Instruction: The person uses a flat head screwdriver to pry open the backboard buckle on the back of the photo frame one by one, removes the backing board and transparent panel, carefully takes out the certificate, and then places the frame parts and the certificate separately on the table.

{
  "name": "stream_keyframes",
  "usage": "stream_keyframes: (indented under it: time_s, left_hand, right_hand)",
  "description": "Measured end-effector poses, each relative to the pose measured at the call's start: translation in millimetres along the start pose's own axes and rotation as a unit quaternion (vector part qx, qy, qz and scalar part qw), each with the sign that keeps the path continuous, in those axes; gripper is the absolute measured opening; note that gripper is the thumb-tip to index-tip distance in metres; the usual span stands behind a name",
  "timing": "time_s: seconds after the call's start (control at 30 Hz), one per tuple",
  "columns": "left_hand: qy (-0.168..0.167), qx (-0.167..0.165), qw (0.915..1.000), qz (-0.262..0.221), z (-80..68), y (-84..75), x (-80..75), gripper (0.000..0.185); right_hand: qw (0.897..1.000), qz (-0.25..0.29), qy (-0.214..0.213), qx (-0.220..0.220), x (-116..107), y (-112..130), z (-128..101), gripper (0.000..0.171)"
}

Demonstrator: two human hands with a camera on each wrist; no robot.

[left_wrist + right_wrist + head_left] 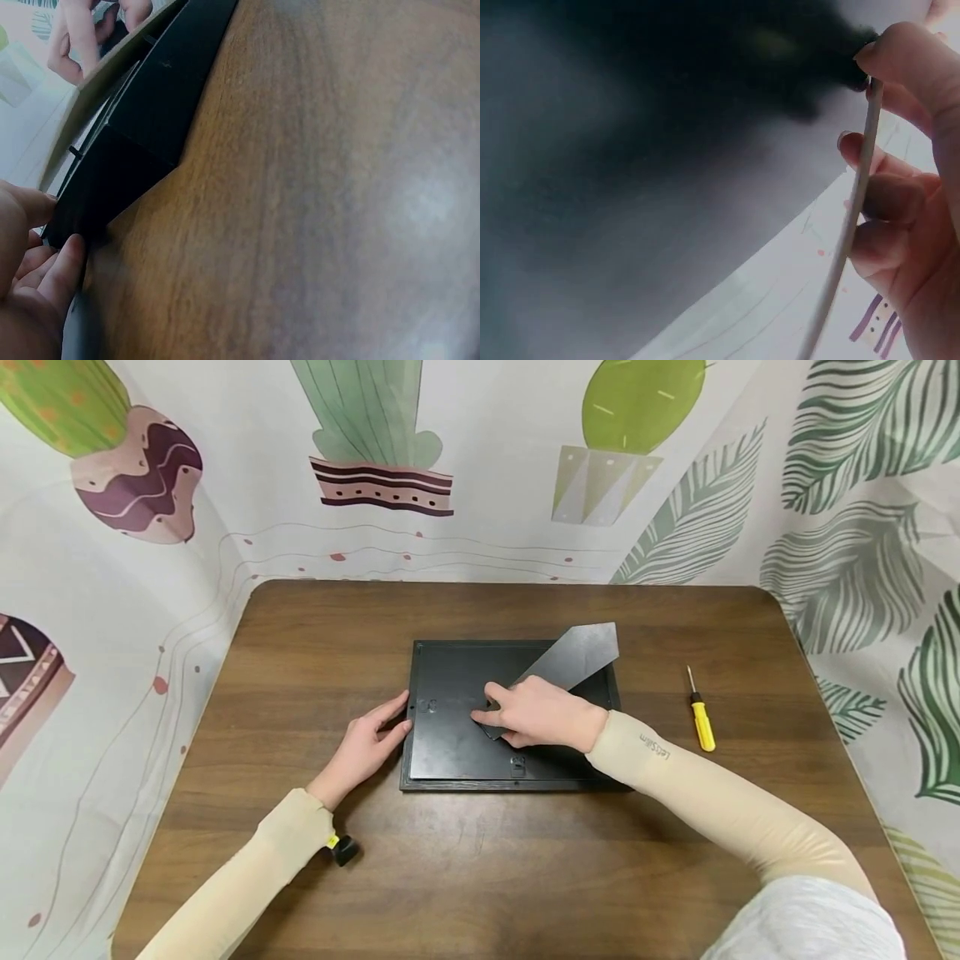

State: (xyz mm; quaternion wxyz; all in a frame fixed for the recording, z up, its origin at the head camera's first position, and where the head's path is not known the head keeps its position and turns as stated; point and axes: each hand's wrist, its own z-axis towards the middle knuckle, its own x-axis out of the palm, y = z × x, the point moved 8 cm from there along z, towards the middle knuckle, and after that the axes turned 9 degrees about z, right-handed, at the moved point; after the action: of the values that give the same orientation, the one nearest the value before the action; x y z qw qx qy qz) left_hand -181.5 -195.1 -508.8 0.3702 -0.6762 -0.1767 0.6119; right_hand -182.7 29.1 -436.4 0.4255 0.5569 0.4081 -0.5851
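Note:
A black picture frame [457, 786] lies on the table with its back panel [453, 743] facing up. My left hand [362, 750] rests against the frame's left side, thumb and fingertips touching the edge; the left wrist view shows these fingers at a frame corner [142, 154]. Over the panel, my right hand [551, 714] pinches the narrow part of the grey stand leg [581, 653], whose wide end points to the far right. Thumb and fingers lie on either side of the leg's pale edge [851, 217] in the right wrist view. The right hand hides part of the panel.
A yellow-handled screwdriver [702, 723] lies right of the frame. Small metal hangers [517, 766] sit on the panel. The brown wooden table [480, 877] meets a patterned cloth backdrop [495, 539] at its far edge. A small black camera [345, 850] is worn at the left wrist.

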Motion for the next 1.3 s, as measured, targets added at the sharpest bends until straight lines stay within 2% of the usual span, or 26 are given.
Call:
stream_keyframes:
  time_s: [0.23,0.5,0.93,1.3]
  left_hand:
    - [-0.011,0.012,0.9999,-0.003,1.2,-0.2,-1.4,0.055]
    - [-0.008,0.011,0.9999,-0.008,1.3,2.9,0.0,0.056]
    - [-0.008,0.01,0.9998,-0.016,-0.6,3.3,1.5,0.056]
    - [-0.016,0.018,0.9994,-0.023,0.2,2.0,-0.7,0.054]
  right_hand:
    - [0.999,0.048,0.007,0.014,-8,-5,0,0.048]
    - [1.0,-0.009,0.012,0.012,-21,0,2,0.05]
    - [0.998,-0.056,-0.013,0.004,-33,8,4,0.045]
    - [0.995,-0.095,-0.028,0.019,-52,10,8,0.044]
